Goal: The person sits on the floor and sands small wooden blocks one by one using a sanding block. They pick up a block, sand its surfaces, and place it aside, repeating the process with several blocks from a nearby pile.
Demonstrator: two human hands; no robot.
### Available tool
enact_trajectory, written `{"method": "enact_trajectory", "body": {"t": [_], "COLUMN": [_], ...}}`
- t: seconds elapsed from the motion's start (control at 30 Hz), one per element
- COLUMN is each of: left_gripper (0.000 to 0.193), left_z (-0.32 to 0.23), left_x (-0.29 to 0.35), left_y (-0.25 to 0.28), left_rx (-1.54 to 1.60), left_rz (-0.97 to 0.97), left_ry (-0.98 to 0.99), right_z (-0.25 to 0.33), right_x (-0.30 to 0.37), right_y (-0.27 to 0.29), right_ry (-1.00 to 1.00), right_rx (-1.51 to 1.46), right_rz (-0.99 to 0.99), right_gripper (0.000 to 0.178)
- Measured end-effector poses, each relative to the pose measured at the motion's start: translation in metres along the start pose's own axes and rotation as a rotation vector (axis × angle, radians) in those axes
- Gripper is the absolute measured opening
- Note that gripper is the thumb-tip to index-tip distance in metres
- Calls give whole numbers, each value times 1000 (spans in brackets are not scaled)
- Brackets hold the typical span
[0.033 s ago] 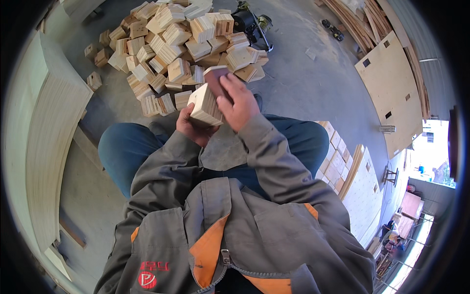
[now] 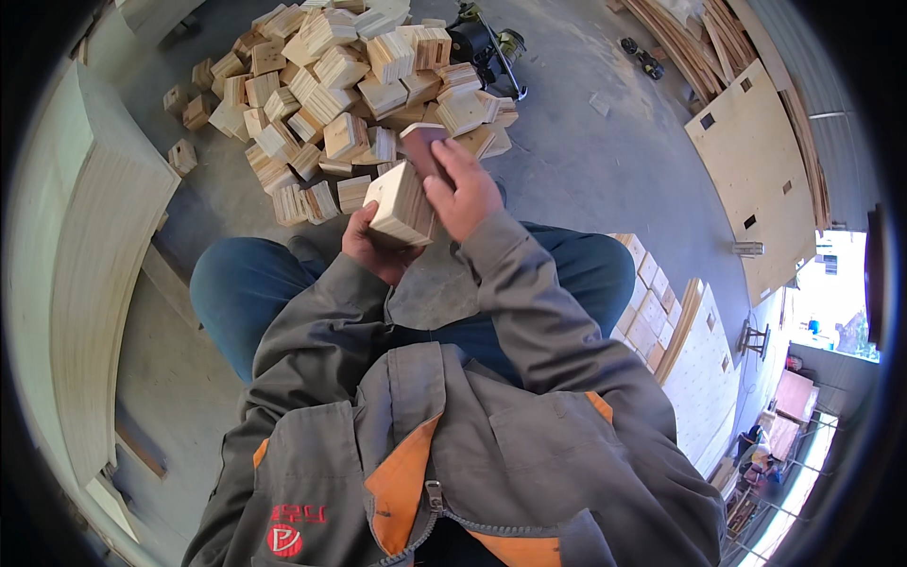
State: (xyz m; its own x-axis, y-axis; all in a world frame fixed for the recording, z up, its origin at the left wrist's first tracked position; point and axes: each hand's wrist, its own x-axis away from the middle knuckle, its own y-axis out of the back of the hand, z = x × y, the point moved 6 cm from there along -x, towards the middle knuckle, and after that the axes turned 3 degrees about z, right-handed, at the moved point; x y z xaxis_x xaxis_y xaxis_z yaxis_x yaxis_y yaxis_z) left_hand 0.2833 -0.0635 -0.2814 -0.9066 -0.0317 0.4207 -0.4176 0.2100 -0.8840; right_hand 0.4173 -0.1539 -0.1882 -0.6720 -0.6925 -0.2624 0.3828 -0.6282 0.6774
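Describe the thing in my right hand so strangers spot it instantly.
Find the big pile of blocks at the top. Below it, your right hand holds a slab beside the pale block in your left hand. The slab is flat and reddish brown, the blocks pale and chunky.

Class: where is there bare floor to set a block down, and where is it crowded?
Bare floor lies between the right knee, block heap and holed panel; more, between two planks, separates left knee and sheet stack. Crowded: the stacked blocks, and the heap beyond the held block.
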Motion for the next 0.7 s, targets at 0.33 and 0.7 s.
{"method": "enact_trajectory", "body": {"t": [0.33, 0.7], "left_gripper": [69, 68], "left_z": [-14, 1], "left_x": [-11, -2], "left_y": [22, 2], "left_rx": [109, 4], "left_rz": [8, 2], "left_ry": [-114, 1], "right_z": [73, -15], "right_x": [66, -8], "right_y": [-1, -2], "right_ry": [181, -31], "right_rx": [-51, -68], "right_rz": [127, -3], "right_gripper": [55, 53]}}
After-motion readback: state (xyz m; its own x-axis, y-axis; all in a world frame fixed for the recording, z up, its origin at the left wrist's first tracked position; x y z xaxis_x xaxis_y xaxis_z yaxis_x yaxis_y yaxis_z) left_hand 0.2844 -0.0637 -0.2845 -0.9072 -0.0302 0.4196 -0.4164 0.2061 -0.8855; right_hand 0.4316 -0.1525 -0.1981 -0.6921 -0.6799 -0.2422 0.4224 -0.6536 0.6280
